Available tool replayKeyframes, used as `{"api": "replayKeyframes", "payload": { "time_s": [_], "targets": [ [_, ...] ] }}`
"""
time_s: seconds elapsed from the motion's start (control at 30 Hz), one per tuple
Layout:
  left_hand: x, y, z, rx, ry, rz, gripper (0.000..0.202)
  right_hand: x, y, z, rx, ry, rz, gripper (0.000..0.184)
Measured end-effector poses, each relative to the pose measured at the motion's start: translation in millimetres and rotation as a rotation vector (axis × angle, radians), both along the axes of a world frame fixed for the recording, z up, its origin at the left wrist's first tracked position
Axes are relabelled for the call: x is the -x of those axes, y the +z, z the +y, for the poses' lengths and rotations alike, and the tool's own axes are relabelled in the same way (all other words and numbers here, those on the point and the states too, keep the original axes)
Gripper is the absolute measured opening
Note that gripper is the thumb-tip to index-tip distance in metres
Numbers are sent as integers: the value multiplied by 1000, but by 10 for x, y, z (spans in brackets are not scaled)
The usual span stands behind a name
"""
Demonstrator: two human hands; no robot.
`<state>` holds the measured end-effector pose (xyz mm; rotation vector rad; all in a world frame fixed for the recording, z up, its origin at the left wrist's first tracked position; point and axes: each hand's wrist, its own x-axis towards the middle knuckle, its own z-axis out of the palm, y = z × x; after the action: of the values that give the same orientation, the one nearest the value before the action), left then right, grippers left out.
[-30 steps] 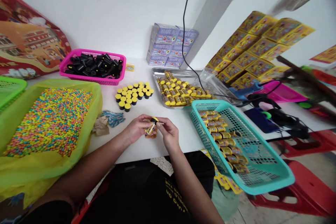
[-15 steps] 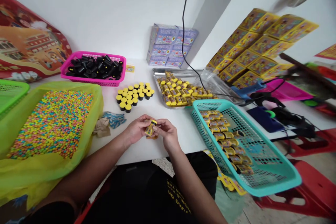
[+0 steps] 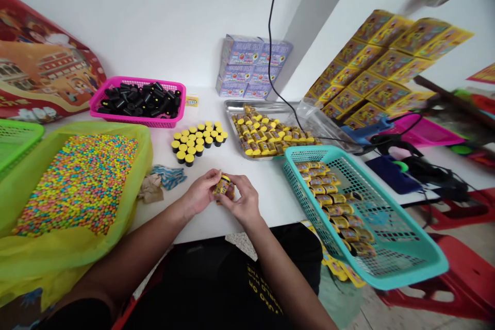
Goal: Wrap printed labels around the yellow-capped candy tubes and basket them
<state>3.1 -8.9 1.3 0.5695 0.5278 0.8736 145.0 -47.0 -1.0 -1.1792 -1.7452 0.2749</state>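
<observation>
Over the front of the white table, both my hands hold one small yellow-labelled canister (image 3: 223, 185) between them. My left hand (image 3: 203, 191) pinches it from the left, and my right hand (image 3: 244, 199) has thumb and fingers on its right side. A printed yellow piece, perhaps a label, shows beneath the canister, partly hidden by my fingers. Beyond my hands stands a group of black canisters with yellow lids (image 3: 199, 139). A crumpled brown paper (image 3: 150, 189) and a blue-striped wrapper (image 3: 169, 176) lie left of my left hand.
A yellow-lined bin of colourful candies (image 3: 77, 180) sits left, with a pink basket of black canisters (image 3: 178, 118) behind. Labelled canisters fill a metal tray (image 3: 232, 108) and part of a teal basket (image 3: 402, 237) at right. A black cable (image 3: 270, 36) hangs over the tray.
The canister has turned between my hands, so more of its printed label faces up. My right fingers have shifted from its top toward its right side.
</observation>
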Motion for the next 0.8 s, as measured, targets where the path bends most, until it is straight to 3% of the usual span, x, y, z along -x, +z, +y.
{"api": "replayKeyframes", "payload": {
  "time_s": [0.23,0.37,0.5,0.63,0.8],
  "targets": [
    [23,16,-16,-1,-11,21,37,3,39,-54,-117,42,-13,39],
    [24,23,-30,-53,-45,40,33,-22,40,-60,-119,-21,-57,38],
    [37,25,-22,-113,19,106,35,-56,17,-51,-11,-28,1,37],
    [60,13,-10,-150,20,160,31,-70,3,-50,157,42,253,26],
    [44,-3,-36,-155,31,124,30,-47,37,-81,92,39,209,11]
  ]
}}
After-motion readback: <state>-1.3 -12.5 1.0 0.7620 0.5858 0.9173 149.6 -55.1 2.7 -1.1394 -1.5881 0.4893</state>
